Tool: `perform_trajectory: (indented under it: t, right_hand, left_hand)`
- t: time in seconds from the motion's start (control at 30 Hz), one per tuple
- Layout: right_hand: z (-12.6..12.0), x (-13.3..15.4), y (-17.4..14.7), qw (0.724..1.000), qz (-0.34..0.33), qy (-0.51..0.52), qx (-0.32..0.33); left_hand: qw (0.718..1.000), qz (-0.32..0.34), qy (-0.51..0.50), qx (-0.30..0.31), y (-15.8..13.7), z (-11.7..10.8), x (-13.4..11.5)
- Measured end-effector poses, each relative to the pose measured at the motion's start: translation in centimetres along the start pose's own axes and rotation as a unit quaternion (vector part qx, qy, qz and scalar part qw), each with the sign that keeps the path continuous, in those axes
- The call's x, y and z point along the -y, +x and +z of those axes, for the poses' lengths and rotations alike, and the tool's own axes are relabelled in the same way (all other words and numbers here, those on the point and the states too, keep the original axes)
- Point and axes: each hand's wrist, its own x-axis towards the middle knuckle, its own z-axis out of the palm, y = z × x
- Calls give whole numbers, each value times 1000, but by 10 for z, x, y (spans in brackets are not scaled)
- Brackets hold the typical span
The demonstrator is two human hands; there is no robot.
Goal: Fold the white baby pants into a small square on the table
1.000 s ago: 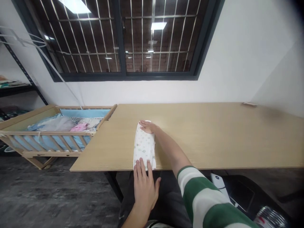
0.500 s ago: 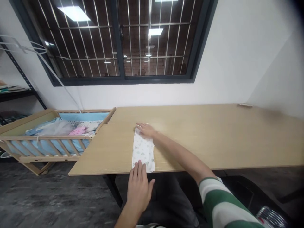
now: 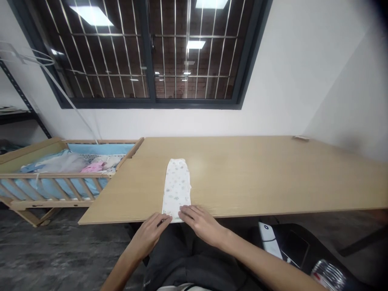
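Observation:
Folded baby pants (image 3: 176, 184), white with a small scattered print, lie flat on the wooden table (image 3: 257, 173). Their narrower, gathered end points toward the wall, and the wider end reaches the table's front edge. At the near left corner my left hand (image 3: 150, 230) has its thumb and fingers pinched on the cloth. On the near right corner rests my right hand (image 3: 203, 224), its fingers curled together on the fabric. The thumb of the right hand is hidden beneath it.
A wooden crib (image 3: 69, 178) with blue lining and bedding stands left of the table. A small flat object (image 3: 300, 138) lies at the table's back right. Below on the right are a black seat (image 3: 298, 238), a white box-like item (image 3: 269, 238) and a clear bottle (image 3: 327, 275).
My right hand has come back from the far end of the pants to the near right corner. My left hand has gone from lying flat to pinching the near left corner.

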Motion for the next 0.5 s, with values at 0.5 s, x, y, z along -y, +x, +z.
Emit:
perform_trajectory:
  t: [0.5]
  right_hand:
    - [-96, -34, 46, 953, 141, 235, -131]
  left_hand:
    - [987, -56, -107, -108, 94, -75, 41]
